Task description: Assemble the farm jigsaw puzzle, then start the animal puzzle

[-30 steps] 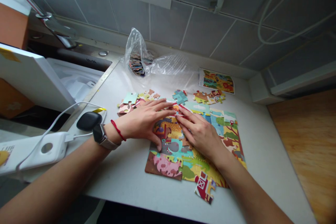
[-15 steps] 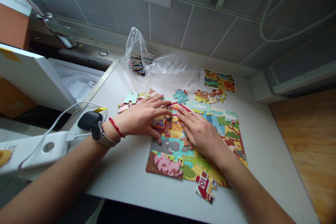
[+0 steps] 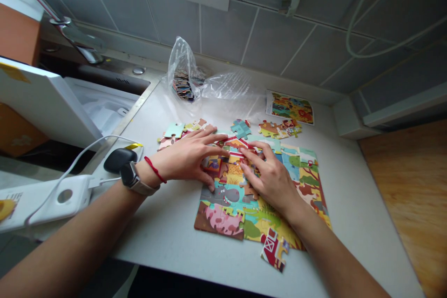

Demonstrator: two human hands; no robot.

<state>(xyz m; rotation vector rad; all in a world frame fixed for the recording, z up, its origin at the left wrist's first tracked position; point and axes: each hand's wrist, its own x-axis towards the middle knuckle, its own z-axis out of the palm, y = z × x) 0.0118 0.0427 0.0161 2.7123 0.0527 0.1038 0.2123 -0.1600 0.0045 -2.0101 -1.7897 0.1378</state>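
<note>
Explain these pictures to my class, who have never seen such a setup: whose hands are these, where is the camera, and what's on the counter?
There is no robot here: a person works with two bare hands. One camera, worn on the head, looks forward and down at them. On the white counter lies a partly assembled jigsaw puzzle. The left hand rests at its far left part; the right hand touches its middle. Neither visibly grasps anything. A red piece lies at the near edge. Behind are loose pieces, a clear plastic bag and a picture card.
</note>
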